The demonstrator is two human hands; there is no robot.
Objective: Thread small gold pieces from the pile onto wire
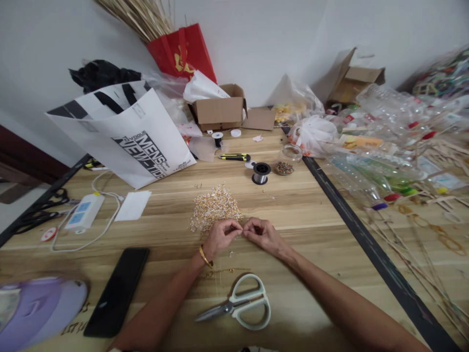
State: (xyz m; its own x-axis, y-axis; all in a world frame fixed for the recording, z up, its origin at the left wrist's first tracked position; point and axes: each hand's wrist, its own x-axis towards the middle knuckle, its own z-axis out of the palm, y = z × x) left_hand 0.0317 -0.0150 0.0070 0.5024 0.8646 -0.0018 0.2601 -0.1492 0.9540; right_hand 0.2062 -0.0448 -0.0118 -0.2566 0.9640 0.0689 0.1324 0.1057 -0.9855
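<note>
My left hand (pixel 220 238) and my right hand (pixel 264 236) meet fingertip to fingertip over the wooden table. Both are closed in a pinch, and whatever lies between the tips is too small to make out. Just beyond my left hand spreads a pile of small gold and clear beads (pixel 215 208). Nearer to me, a thin gold chain (pixel 227 270) lies across the wood beside my left wrist. Below it rest scissors (pixel 250 303) with pale handles, their blades pointing left.
A spool of wire (pixel 260 174), a yellow-black utility knife (pixel 234 157) and a jar of beads (pixel 285 167) stand beyond the pile. At left are a black phone (pixel 117 292), a power strip (pixel 85 212) and a white bag (pixel 146 142). Plastic bottles (pixel 370 171) crowd the right.
</note>
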